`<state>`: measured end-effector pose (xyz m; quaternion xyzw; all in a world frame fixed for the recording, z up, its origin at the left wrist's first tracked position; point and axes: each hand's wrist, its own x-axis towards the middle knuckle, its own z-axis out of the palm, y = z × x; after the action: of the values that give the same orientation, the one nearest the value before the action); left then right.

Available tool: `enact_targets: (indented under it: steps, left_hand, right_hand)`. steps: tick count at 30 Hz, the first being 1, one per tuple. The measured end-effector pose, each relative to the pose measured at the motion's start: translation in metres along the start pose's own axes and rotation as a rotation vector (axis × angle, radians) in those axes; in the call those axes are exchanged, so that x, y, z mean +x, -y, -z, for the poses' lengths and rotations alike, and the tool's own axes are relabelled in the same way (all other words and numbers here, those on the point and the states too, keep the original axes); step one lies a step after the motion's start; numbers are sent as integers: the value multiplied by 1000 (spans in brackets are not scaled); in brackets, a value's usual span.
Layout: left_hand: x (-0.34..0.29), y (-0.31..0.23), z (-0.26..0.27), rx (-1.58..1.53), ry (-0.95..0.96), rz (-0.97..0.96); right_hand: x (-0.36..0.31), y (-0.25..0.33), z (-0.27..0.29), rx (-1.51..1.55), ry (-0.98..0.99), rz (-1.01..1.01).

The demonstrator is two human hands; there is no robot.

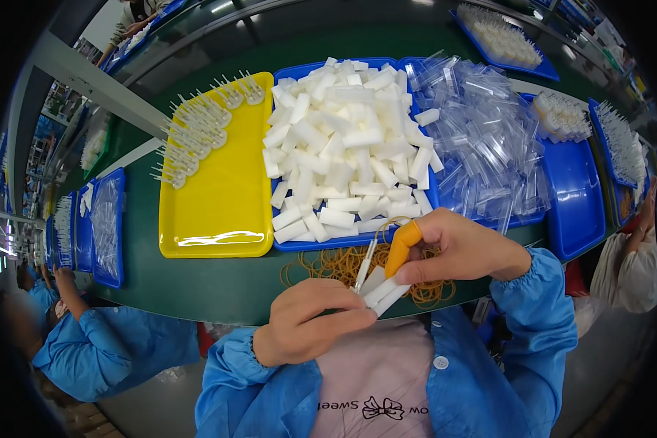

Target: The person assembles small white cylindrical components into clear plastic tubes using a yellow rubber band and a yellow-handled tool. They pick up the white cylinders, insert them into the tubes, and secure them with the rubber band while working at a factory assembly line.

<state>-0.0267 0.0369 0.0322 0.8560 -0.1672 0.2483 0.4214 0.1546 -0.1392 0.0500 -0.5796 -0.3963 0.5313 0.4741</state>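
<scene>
In front of my chest, my left hand (314, 321) is closed round a white foam block (388, 295), its fingers pinching the near end. A thin white stick-like piece (366, 264) rises from the left hand's fingertips. My right hand (452, 252), with an orange finger cot (401, 248) on the index finger, pinches the block's far end between thumb and finger. A thin rubber band loops near that index fingertip; whether the finger hooks it I cannot tell. Behind both hands lies a pile of tan rubber bands (328, 266), partly covered by them.
A blue tray (288, 246) heaped with white foam blocks stands beyond my hands. Left of it, a yellow tray (219, 212) bears clusters of thin white pieces. Clear plastic sleeves (482, 139) fill a blue tray at right. Co-workers (109, 343) sit at both sides.
</scene>
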Motion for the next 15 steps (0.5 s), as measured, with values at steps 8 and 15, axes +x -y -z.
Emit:
enact_targets:
  steps: [8, 15]
  left_hand:
    - [-21, 6, -2, -370, -91, 424]
    - [-33, 7, -8, -686, -228, 566]
  right_hand:
    - [-1, 11, -13, -52, -154, 67]
    - [53, 10, 4, -972, -724, 412]
